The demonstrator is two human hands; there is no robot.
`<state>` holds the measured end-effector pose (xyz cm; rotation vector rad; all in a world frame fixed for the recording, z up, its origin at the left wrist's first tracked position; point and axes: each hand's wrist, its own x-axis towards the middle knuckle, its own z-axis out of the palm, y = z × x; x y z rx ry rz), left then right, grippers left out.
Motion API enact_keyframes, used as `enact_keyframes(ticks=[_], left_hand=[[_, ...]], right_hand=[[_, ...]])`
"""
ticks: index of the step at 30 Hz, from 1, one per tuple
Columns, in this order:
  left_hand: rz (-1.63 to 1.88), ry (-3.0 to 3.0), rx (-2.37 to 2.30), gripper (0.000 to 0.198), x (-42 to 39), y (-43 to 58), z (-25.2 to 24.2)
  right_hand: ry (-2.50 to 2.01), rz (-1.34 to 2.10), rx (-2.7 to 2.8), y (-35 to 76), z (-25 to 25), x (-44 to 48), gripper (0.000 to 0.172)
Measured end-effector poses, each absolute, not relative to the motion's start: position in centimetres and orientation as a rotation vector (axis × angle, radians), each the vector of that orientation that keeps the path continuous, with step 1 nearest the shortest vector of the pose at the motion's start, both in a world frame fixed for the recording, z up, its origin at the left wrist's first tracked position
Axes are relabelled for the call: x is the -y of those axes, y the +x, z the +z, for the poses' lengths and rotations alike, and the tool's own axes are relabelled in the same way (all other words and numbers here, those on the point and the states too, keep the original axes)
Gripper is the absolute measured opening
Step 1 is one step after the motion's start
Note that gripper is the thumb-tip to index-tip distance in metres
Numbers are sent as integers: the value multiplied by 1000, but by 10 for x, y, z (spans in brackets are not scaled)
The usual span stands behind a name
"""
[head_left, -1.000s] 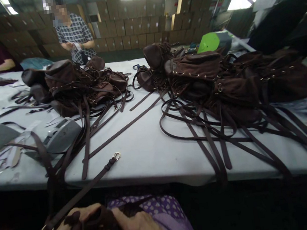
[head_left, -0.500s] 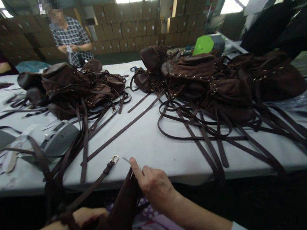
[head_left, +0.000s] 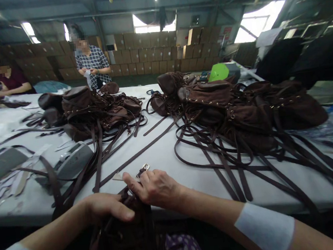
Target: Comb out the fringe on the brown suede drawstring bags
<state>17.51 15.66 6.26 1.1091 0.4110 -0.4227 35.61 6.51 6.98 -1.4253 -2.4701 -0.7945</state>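
A dark brown suede bag point(head_left: 122, 242) hangs at the near table edge, over my lap. My left hand point(head_left: 106, 206) is closed on its top edge, thumb stretched along it. My right hand point(head_left: 154, 186) is closed beside it, pinching the bag's top together with a small pale tag point(head_left: 118, 176) and the end of a brown strap. That strap's metal buckle point(head_left: 145, 167) lies just beyond my right fingers on the white table point(head_left: 164, 161).
Piles of brown suede bags point(head_left: 92, 105) point(head_left: 242, 100) with many loose straps point(head_left: 217, 151) cover the table. A grey device point(head_left: 71, 162) sits at left. A green object point(head_left: 219, 71) is behind the right pile. Two people work at the far left side.
Both hands have risen from my lap to the table edge, bringing the bag up. My right hand came back from its raised pinch to join the left on the bag's top. The view tilted upward.
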Motion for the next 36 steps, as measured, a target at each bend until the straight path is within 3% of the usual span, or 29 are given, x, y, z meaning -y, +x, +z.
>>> enact_keyframes(ticks=[5, 8, 12, 16, 21, 24, 28, 32, 36], left_hand=[[-186, 1120, -447, 28, -131, 202, 53], [-49, 1244, -600, 43, -101, 194, 46], [-109, 1314, -779, 43, -73, 171, 39], [29, 1083, -815, 40, -93, 168, 20], [-74, 962, -726, 39, -119, 185, -1], [-133, 1003, -713, 38, -108, 195, 3], [-141, 1128, -740, 40, -89, 193, 15], [-95, 1160, -750, 44, -78, 174, 18], [-122, 1203, -713, 43, -75, 157, 20]], right_hand=[[-1600, -621, 2496, 353, 62, -70, 47], [-2050, -308, 2308, 376, 56, -80, 49], [-2523, -93, 1844, 436, 56, -84, 50], [-2466, 65, 1754, 462, 60, -59, 42], [-1872, 611, 1578, 407, 64, -10, 38], [-1822, 539, 1727, 360, 61, 7, 46], [-2060, 463, 2090, 322, 35, 16, 68], [-2202, 249, 2246, 328, -2, 17, 66], [-2513, 144, 2046, 367, -11, 14, 61]])
